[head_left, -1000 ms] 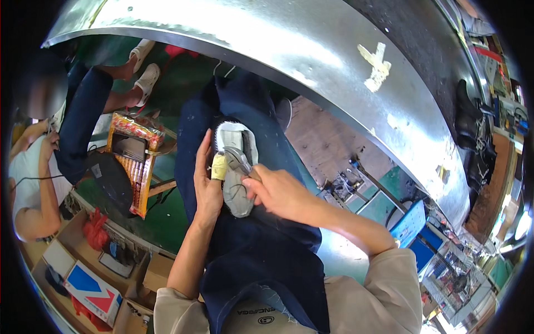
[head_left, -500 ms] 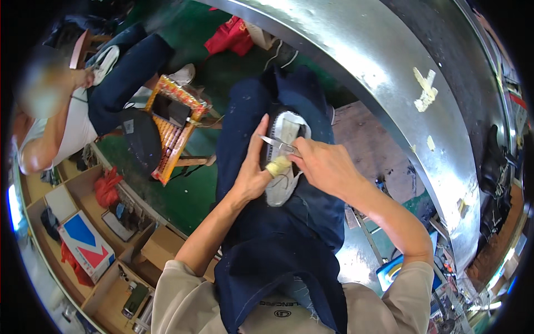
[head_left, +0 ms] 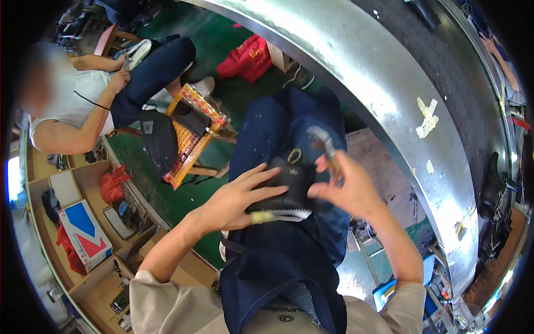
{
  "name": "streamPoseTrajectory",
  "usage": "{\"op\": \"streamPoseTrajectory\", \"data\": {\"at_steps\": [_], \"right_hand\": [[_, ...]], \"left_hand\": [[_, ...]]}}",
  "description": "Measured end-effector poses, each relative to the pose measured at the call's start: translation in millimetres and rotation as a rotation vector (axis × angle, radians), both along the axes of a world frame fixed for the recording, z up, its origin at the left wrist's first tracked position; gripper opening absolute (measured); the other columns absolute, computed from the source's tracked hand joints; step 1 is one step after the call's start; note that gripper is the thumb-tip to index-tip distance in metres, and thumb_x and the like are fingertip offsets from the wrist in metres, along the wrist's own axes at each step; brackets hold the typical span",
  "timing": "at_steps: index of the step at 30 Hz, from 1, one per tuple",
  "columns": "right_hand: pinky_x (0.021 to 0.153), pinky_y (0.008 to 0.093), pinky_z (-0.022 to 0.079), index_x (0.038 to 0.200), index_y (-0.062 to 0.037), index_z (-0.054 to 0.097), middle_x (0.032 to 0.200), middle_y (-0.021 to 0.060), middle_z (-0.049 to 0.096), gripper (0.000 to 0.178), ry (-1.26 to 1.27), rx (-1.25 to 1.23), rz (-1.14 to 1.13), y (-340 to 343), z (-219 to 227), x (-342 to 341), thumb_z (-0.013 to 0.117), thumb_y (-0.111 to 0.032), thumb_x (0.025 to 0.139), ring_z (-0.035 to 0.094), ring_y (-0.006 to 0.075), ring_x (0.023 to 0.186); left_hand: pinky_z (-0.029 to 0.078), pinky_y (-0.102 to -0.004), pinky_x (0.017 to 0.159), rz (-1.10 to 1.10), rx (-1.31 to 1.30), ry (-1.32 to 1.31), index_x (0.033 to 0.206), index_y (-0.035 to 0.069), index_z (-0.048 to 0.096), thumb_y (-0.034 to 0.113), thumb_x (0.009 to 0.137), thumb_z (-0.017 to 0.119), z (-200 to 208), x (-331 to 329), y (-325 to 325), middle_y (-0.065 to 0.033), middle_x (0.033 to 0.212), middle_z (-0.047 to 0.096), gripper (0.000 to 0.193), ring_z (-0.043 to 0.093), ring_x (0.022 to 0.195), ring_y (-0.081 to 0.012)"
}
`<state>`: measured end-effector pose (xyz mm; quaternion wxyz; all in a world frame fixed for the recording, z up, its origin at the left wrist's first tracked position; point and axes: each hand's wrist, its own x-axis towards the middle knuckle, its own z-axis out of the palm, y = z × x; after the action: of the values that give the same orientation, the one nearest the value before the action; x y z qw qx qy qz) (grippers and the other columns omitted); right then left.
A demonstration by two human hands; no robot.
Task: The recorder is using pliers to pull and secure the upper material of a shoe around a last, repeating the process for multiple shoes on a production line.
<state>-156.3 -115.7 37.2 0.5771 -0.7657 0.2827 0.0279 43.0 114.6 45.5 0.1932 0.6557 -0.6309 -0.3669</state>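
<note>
A black shoe upper point(head_left: 293, 186) with a white toothed edge lies across my lap, its black side facing up. My left hand point(head_left: 245, 196) grips it from the left, fingers spread over the top and a yellow-wrapped thumb along the white edge. In my right hand point(head_left: 350, 186), just right of the shoe, is a pair of metal pincers point(head_left: 322, 139). Their curved head points up and away and is smeared by motion. A small tan loop point(head_left: 295, 156) shows at the far end of the shoe. My right hand's fingers are partly blurred.
On the right curves a shiny metal bench edge point(head_left: 389, 72). At the left a co-worker point(head_left: 92, 97) sits holding a pale shoe. An orange woven stool point(head_left: 192, 145) carries a dark phone. Lower left stands a divided wooden tray point(head_left: 92, 183) with a box.
The shoe has turned from its pale inner side to its black outer side and lies crosswise. My right hand has drawn the pincers off it, their head now raised. The view has shifted.
</note>
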Motion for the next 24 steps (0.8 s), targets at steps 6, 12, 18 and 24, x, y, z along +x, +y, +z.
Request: {"op": "streamPoseTrajectory", "data": {"at_steps": [6, 12, 18, 24], "right_hand": [[0.070, 0.0382, 0.051, 0.116, -0.0063, 0.065, 0.094, 0.0089, 0.065, 0.055, 0.097, -0.063, 0.160, 45.2, -16.7, -19.0, 0.088, -0.041, 0.079, 0.066, 0.0243, 0.074], [0.075, 0.0354, 0.053, 0.118, -0.0027, 0.064, 0.106, 0.0093, 0.070, 0.035, -0.071, -0.137, -0.077, 59.0, -41.4, -23.3, 0.076, -0.025, 0.094, 0.068, 0.0193, 0.078], [0.071, 0.0308, 0.053, 0.121, -0.0010, 0.062, 0.090, 0.0074, 0.071, 0.026, -0.099, 0.068, -0.394, 54.9, 1.8, -34.6, 0.059, -0.022, 0.106, 0.065, 0.0148, 0.072], [0.064, 0.0330, 0.054, 0.118, -0.0023, 0.060, 0.078, 0.0055, 0.070, 0.022, 0.186, -0.198, -0.220, 61.7, -41.8, -29.4, 0.056, -0.021, 0.108, 0.068, 0.0145, 0.067]], "left_hand": [[0.053, -0.0325, 0.091, 0.723, 0.220, 0.383, 0.137, 0.007, 0.060, 0.025, 0.073, 0.095, -4.0, 27.9, 92.6, -0.0074, 0.122, 0.071, 0.075, 0.066, 0.114, -0.0182], [0.056, -0.0332, 0.087, 1.267, -0.295, 1.421, 0.127, 0.005, 0.062, 0.024, 0.098, 0.070, -99.0, -2.7, -29.1, -0.0059, 0.112, 0.072, 0.035, 0.069, 0.103, -0.0157], [0.057, -0.0305, 0.078, 1.009, 0.104, 1.071, 0.121, 0.003, 0.065, 0.022, 0.103, 0.058, -56.0, -0.7, -115.6, -0.0055, 0.100, 0.073, 0.027, 0.072, 0.086, -0.0150], [0.056, -0.0305, 0.084, 1.022, 0.074, 1.254, 0.127, 0.004, 0.064, 0.044, 0.110, 0.048, -99.8, -34.2, -126.1, -0.0054, 0.108, 0.073, 0.046, 0.071, 0.094, -0.0139]]}}
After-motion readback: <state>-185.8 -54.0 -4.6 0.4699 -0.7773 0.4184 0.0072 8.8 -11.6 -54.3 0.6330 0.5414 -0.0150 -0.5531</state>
